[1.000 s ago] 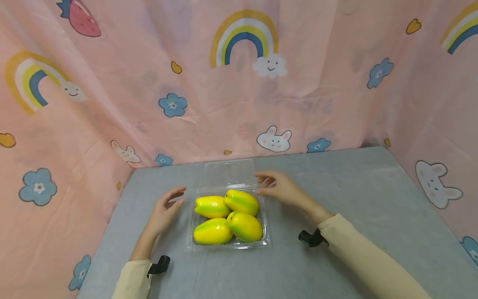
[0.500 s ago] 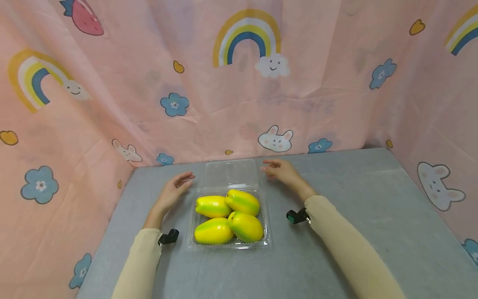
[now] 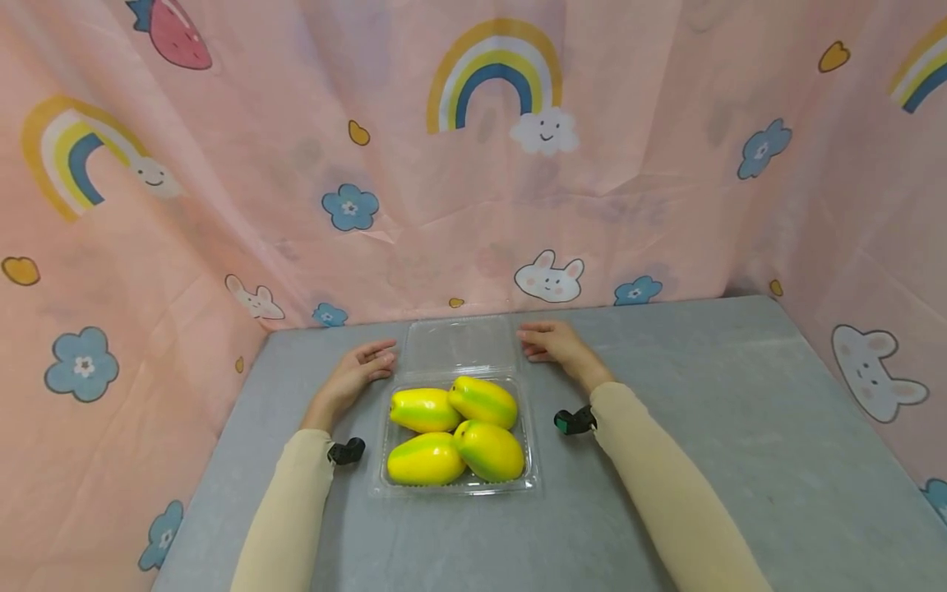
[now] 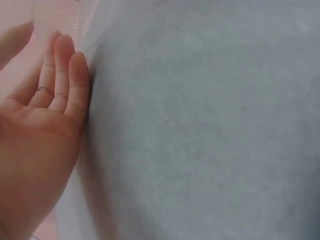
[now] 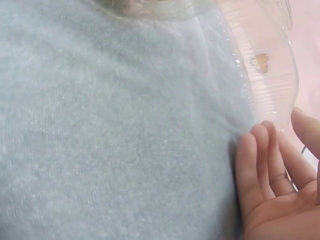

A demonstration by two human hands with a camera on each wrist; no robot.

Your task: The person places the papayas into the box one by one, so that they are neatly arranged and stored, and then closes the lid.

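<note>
A clear plastic clamshell box lies on the table with its lid folded back towards the curtain. Several glossy yellow-green fruits, mango- or papaya-like, fill the base. My left hand is beside the lid's left edge, fingers extended. On the opposite side, my right hand has its fingertips near the lid's right edge. In the right wrist view the lid's ribbed side rises just beyond the fingertips; whether they touch is unclear. The left wrist view shows the lid's corner past straight fingers.
A grey cloth-covered table carries the box. Behind it and along both sides hangs a pink curtain printed with rainbows, flowers and rabbits. Small black cameras sit on both wrists.
Both hands have moved away from the box's base towards the back and now flank the lid. In the last half second they drew slightly closer to it. Box and fruits stay put.
</note>
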